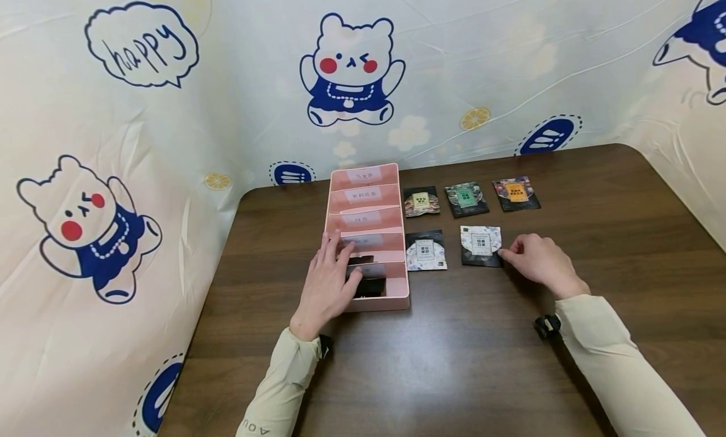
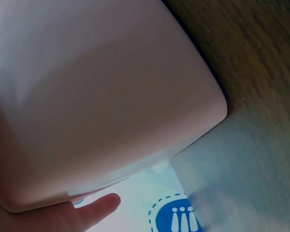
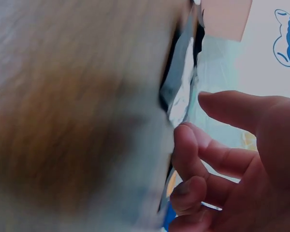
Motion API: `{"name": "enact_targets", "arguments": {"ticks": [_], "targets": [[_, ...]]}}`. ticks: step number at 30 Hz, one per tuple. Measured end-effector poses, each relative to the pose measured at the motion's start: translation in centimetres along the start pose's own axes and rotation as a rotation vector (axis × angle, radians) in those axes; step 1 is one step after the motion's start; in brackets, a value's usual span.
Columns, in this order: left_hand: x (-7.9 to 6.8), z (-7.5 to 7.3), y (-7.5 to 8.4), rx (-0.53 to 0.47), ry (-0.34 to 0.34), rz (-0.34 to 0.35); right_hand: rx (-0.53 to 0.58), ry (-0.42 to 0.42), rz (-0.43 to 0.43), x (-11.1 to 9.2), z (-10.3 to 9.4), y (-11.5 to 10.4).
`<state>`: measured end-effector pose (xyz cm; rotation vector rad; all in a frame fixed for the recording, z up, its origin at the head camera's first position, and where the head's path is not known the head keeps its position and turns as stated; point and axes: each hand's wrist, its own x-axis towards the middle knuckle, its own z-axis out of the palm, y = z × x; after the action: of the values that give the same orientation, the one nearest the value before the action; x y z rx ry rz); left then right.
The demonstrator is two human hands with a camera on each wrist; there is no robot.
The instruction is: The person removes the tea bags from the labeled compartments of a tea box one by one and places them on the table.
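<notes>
My left hand (image 1: 328, 279) rests over the left rim of a pink compartment box (image 1: 404, 303), its fingers spread above the nearer compartments. In the left wrist view, the outside of the box (image 2: 116, 96) covers most of the picture, with one finger (image 2: 99, 209) extended beneath. My right hand (image 1: 539, 260) is at the right edge of a black-and-white tea sachet (image 1: 481, 245) lying on the table. The right wrist view shows that sachet's edge (image 3: 181, 82) near the fingertips, with thumb (image 3: 227, 104) and index finger apart. Dark packets (image 1: 371, 288) sit in the nearest compartments.
Another black-and-white sachet (image 1: 426, 251) lies beside the box. Behind it are a yellow-labelled sachet (image 1: 421, 202), a green-labelled one (image 1: 467, 199) and an orange-labelled one (image 1: 517, 193). Paper labels mark the box's dividers. A printed curtain (image 1: 454, 77) hangs behind the wooden table (image 1: 454, 361).
</notes>
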<state>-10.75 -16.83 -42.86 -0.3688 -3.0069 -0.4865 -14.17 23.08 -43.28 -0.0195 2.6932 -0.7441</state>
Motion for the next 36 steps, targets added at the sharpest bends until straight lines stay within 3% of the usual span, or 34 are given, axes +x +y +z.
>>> {"name": "enact_targets", "arguments": {"ticks": [6, 12, 17, 22, 30, 36], "targets": [[0.0, 0.0, -0.1, -0.013, 0.014, 0.01, 0.032, 0.101, -0.097, 0.1, 0.1, -1.9], [0.0, 0.0, -0.2, -0.023, 0.016, 0.001, 0.073, 0.201, -0.307, 0.6, 1.1, -5.6], [0.0, 0.0, -0.2, -0.037, 0.008, -0.008, 0.108, 0.212, -0.527, 0.8, 2.7, -9.8], [0.0, 0.0, -0.1, -0.048, 0.005, -0.014, 0.05, 0.192, -0.691, 0.6, 4.4, -13.9], [0.0, -0.1, -0.1, -0.027, 0.007, -0.005, -0.129, 0.142, -0.787, 0.8, 6.2, -18.2], [0.0, -0.1, -0.2, -0.025, -0.002, -0.011, -0.26, 0.096, -0.771, 1.4, 7.4, -19.7]]}}
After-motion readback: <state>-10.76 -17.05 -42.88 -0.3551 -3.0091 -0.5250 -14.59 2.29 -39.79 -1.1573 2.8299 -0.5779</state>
